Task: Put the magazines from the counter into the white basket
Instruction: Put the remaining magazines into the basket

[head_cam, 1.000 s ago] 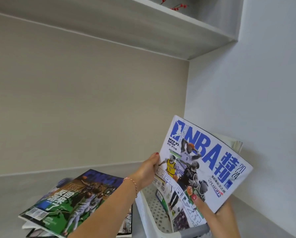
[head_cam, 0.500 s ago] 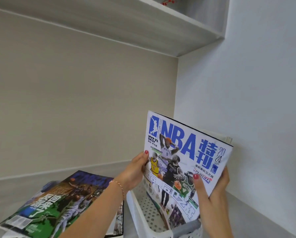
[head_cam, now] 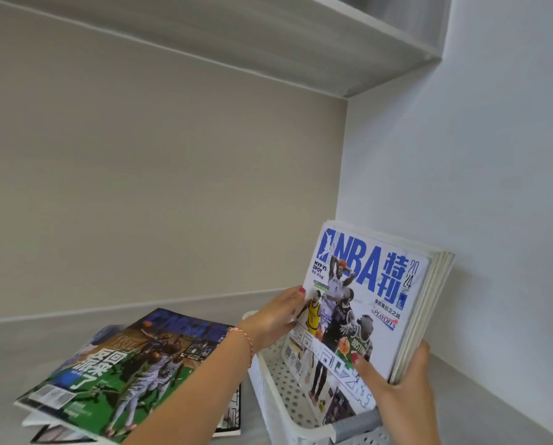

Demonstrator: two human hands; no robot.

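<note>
A white-and-blue NBA magazine (head_cam: 365,293) stands nearly upright with its lower end inside the white perforated basket (head_cam: 280,390), leaning toward the right wall. My left hand (head_cam: 275,319) grips its left edge. My right hand (head_cam: 406,390) holds its right edge and lower cover, thumb on the front. Other magazines appear stacked behind it in the same grip. A pile of magazines (head_cam: 124,374) with a green basketball cover on top lies on the counter to the left of the basket.
The grey counter (head_cam: 18,348) runs into a corner, with a beige back wall and a white wall (head_cam: 493,187) close on the right. A shelf (head_cam: 268,36) overhangs above.
The magazine has gone lower into the basket and stands more upright near the right wall. My right hand has shifted to its right edge. The camera has tilted.
</note>
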